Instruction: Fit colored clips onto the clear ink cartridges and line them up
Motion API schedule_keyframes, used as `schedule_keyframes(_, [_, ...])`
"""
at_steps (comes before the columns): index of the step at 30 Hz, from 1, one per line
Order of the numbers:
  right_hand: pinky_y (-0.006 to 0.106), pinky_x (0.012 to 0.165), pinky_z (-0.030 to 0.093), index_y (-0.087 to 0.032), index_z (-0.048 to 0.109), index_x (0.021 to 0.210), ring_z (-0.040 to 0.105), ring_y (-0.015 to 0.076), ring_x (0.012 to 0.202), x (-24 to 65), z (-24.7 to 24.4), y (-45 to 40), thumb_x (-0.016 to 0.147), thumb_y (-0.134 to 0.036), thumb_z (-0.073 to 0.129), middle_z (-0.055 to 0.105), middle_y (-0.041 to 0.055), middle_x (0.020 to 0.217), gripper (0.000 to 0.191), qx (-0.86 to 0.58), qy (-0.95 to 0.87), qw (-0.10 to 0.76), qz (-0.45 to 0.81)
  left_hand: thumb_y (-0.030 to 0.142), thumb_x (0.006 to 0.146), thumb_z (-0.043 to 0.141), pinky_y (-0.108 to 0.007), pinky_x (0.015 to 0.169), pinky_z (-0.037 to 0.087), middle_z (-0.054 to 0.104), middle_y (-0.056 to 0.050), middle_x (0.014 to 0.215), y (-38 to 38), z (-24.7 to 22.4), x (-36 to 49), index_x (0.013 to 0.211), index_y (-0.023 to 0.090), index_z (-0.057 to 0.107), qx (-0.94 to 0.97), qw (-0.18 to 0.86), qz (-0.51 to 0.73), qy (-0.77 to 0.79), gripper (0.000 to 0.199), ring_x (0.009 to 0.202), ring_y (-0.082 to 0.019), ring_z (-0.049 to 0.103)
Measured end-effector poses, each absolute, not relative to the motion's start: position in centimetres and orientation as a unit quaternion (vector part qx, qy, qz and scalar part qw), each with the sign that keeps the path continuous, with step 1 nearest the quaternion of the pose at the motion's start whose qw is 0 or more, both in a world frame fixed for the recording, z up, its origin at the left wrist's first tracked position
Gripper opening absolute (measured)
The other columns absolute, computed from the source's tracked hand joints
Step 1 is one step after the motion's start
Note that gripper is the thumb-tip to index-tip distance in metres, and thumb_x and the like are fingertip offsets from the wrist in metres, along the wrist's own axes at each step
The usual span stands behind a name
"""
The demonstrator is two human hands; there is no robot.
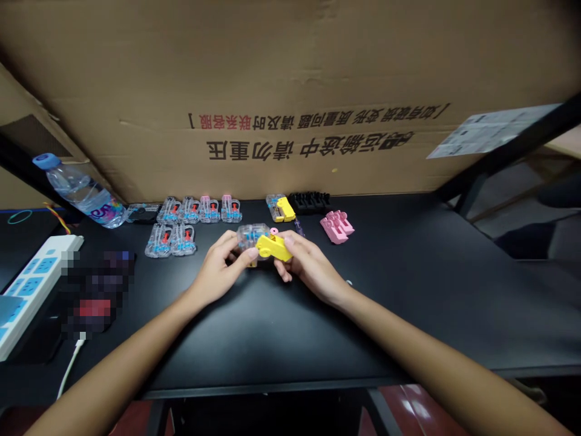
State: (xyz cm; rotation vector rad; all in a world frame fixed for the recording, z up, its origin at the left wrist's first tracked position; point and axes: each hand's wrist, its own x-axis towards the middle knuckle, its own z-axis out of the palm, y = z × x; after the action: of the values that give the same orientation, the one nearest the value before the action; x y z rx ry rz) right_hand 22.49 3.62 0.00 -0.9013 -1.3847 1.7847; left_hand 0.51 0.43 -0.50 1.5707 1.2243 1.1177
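Holding a clear plastic body with blue parts (247,234) against a yellow plastic piece (275,247) above the black worktop (272,339).
Left hand (220,266): fingers clamped on clear body, thumb at the yellow piece. Right hand (314,261): thumb and fingers clamped on yellow piece's right end. Behind: clear-and-yellow plastic unit (284,209) beside black plastic row (310,201); pink plastic cluster (336,227) right of these; six clear plastic units with red and blue parts (183,240) to the left.
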Motion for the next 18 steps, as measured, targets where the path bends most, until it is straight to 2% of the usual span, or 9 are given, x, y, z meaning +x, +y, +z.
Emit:
schedule_keyframes(3, [0.025, 0.053, 0.045, -0.02, 0.064, 0.11, 0.057, 0.0123, 0.055, 22.62, 0.35, 3.53, 0.092, -0.062, 0.074, 0.065, -0.0029, 0.068, 0.047, -0.371, -0.596, 0.322, 0.635, 0.062, 0.097, 0.065, -0.022, 0.051, 0.048, 0.069, -0.001, 0.077, 0.32, -0.48, 0.54, 0.101, 0.017, 0.07, 0.576, 0.484, 0.437, 0.493, 0.045, 0.059, -0.013, 0.062])
schedule_keyframes(5, [0.026, 0.053, 0.045, -0.019, 0.066, 0.107, 0.057, 0.0121, 0.054, 22.62, 0.51, 3.56, 0.093, -0.063, 0.073, 0.066, -0.0018, 0.069, 0.047, -0.381, -0.614, 0.318, 0.613, 0.063, 0.095, 0.068, -0.022, 0.05, 0.05, 0.072, -0.002, 0.08, 0.21, -0.43, 0.68, 0.103, 0.017, 0.068, 0.552, 0.51, 0.443, 0.489, 0.046, 0.057, -0.012, 0.065])
schedule_keyframes(8, [0.025, 0.05, 0.042, -0.018, 0.066, 0.109, 0.055, 0.0114, 0.051, 22.64, 0.37, 3.83, 0.095, -0.063, 0.069, 0.069, -0.0009, 0.07, 0.047, -0.389, -0.61, 0.336, 0.603, 0.059, 0.088, 0.078, -0.024, 0.058, 0.057, 0.076, -0.005, 0.09, 0.25, -0.19, 0.91, 0.111, 0.017, 0.069, 0.532, 0.523, 0.475, 0.466, 0.048, 0.069, -0.015, 0.072])
schedule_keyframes(10, [0.025, 0.048, 0.04, -0.018, 0.066, 0.108, 0.056, 0.0111, 0.05, 22.68, 0.16, 4.04, 0.096, -0.061, 0.068, 0.07, 0.0, 0.073, 0.045, -0.398, -0.598, 0.354, 0.599, 0.056, 0.083, 0.083, -0.026, 0.062, 0.06, 0.077, -0.006, 0.089, 0.44, 0.0, 0.92, 0.112, 0.016, 0.07, 0.517, 0.517, 0.501, 0.463, 0.051, 0.071, -0.017, 0.073])
schedule_keyframes(13, [0.025, 0.049, 0.042, -0.018, 0.067, 0.104, 0.056, 0.0111, 0.051, 22.59, 0.04, 4.06, 0.095, -0.059, 0.07, 0.07, 0.0009, 0.076, 0.041, -0.415, -0.572, 0.409, 0.578, 0.056, 0.081, 0.085, -0.031, 0.069, 0.063, 0.076, -0.005, 0.082, 0.7, 0.1, 0.77, 0.106, 0.014, 0.071, 0.492, 0.489, 0.538, 0.479, 0.05, 0.07, -0.018, 0.074])
schedule_keyframes(15, [0.026, 0.049, 0.043, -0.019, 0.068, 0.102, 0.054, 0.0112, 0.051, 22.38, 0.13, 3.8, 0.093, -0.06, 0.072, 0.069, 0.0008, 0.076, 0.042, -0.419, -0.568, 0.439, 0.556, 0.054, 0.081, 0.085, -0.033, 0.075, 0.064, 0.078, -0.006, 0.084, 0.65, 0.06, 0.76, 0.103, 0.015, 0.072, 0.493, 0.478, 0.543, 0.483, 0.047, 0.074, -0.02, 0.076])
schedule_keyframes(18, [0.027, 0.051, 0.043, -0.019, 0.072, 0.098, 0.052, 0.0123, 0.054, 22.11, 0.36, 3.32, 0.091, -0.061, 0.073, 0.069, 0.0013, 0.077, 0.042, -0.412, -0.615, 0.408, 0.534, 0.051, 0.08, 0.087, -0.032, 0.076, 0.062, 0.08, -0.007, 0.087, 0.31, 0.06, 0.95, 0.096, 0.015, 0.075, 0.533, 0.489, 0.491, 0.485, 0.041, 0.076, -0.019, 0.075])
